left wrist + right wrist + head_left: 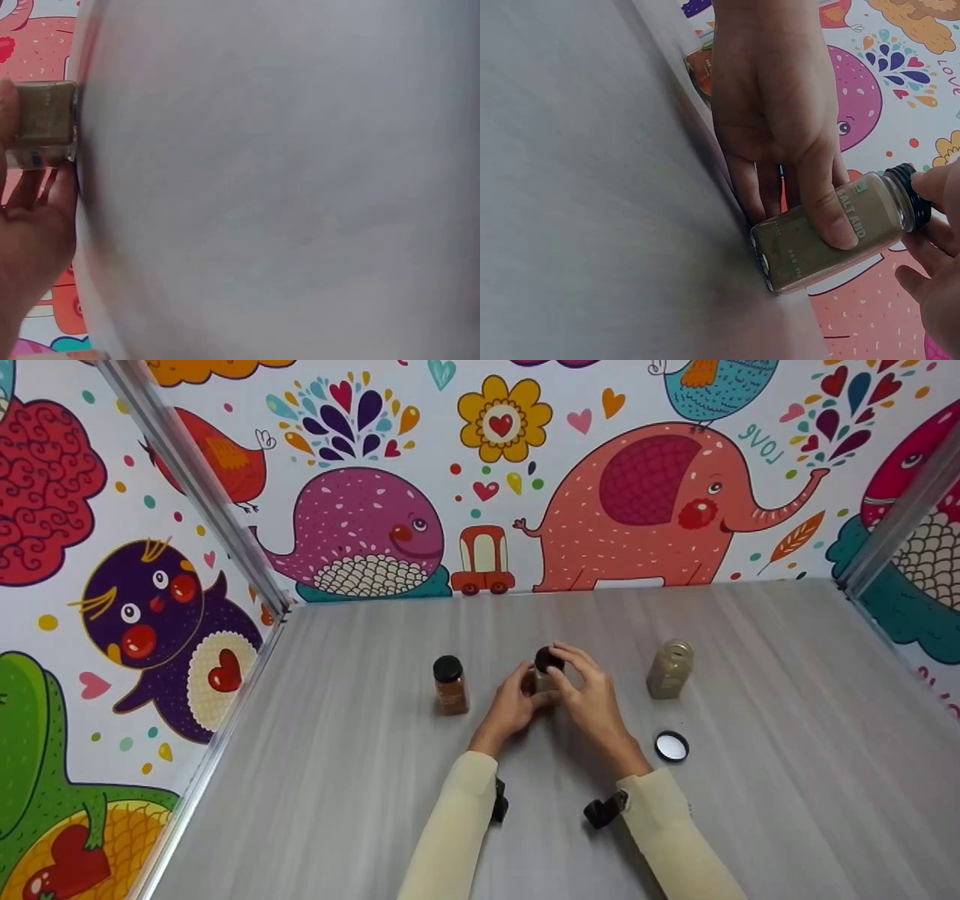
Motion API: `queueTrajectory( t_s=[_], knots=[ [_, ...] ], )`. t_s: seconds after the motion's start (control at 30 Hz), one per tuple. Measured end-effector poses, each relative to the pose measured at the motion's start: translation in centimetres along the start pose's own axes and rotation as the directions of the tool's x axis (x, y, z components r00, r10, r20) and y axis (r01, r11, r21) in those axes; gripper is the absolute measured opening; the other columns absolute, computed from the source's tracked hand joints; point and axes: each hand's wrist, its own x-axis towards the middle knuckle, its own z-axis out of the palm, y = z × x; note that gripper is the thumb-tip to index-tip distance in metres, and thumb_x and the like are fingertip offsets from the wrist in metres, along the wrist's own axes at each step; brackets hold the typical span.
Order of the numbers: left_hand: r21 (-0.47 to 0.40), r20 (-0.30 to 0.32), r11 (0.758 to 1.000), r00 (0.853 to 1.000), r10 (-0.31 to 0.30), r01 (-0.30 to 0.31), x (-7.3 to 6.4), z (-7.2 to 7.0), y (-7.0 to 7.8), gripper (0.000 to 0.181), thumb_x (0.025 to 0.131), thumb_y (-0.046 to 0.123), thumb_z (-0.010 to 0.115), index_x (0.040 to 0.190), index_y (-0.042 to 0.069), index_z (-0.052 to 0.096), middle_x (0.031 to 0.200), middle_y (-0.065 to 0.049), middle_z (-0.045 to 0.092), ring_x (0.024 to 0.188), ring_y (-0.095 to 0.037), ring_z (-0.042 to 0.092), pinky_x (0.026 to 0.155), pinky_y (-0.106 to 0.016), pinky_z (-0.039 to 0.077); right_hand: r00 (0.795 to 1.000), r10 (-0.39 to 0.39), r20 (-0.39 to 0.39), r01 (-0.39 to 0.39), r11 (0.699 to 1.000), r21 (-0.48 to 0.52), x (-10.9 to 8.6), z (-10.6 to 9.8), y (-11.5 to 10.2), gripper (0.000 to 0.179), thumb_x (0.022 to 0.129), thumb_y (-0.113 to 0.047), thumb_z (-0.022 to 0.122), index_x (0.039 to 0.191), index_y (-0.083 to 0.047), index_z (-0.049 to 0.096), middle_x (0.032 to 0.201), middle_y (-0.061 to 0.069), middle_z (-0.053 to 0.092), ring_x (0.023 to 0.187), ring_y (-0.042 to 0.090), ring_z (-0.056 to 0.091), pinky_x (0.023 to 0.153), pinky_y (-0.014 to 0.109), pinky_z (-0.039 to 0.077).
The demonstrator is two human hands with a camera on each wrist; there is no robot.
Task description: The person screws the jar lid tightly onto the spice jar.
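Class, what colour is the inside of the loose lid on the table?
The lid is white inside; the head view shows it best.

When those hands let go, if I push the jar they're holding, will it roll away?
Probably not: the jar has flat sides, so it would more likely slide. It might tip if pushed near the top, being taller than wide. Its clear, shiny walls look like glass, so it may feel slippery and could break if dropped.

Left grip (513,706): thumb and fingers curled in a hold
Right grip (595,699): just beside it, thumb and fingers pinching
Forearms (451,826): sleeved, extended forward, slanting toward each other
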Motion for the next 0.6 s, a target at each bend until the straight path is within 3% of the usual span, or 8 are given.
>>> queueTrajectory(
  t_s=[0.1, 0.33, 0.6],
  knots=[
    [-0.003, 0.0, 1.0, 1.0, 0.01, -0.01, 0.03, 0.03, -0.08, 0.054, 0.094, 0.035, 0.069, 0.142, 0.018, 0.051, 0.134, -0.01, 0.064, 0.118, -0.021, 0.06, 0.103, -0.041, 0.048, 1.0, 0.013, 0.01, -0.013, 1.0, 0.001, -0.03, -0.06, -0.04, 0.035, 0.096, -0.012, 0.067, 0.13, -0.004, 0.066, 0.142, 0.014, 0.059, 0.134, 0.031, 0.055, 0.11, 0.051, 0.043],
    [-0.026, 0.007, 1.0, 1.0, 0.016, -0.015, -0.1, -0.19, -0.18, 0.056, 0.092, 0.039, 0.071, 0.141, 0.017, 0.052, 0.136, -0.008, 0.063, 0.118, -0.019, 0.058, 0.106, -0.041, 0.045, 0.987, 0.114, 0.112, -0.119, 0.992, 0.039, -0.06, -0.49, -0.83, 0.044, 0.101, -0.021, 0.061, 0.143, -0.011, 0.055, 0.163, 0.002, 0.034, 0.15, 0.023, 0.035, 0.121, 0.05, 0.031],
    [0.018, -0.002, 1.0, 1.0, 0.02, -0.02, 0.15, 0.07, -0.11, 0.052, 0.093, 0.036, 0.069, 0.139, 0.016, 0.053, 0.13, -0.01, 0.066, 0.113, -0.019, 0.06, 0.101, -0.039, 0.048, 0.997, 0.048, 0.058, -0.048, 0.999, 0.012, 0.03, -0.18, -0.61, 0.031, 0.101, -0.009, 0.059, 0.131, -0.006, 0.066, 0.147, 0.01, 0.056, 0.139, 0.027, 0.051, 0.114, 0.048, 0.04]
  ],
)
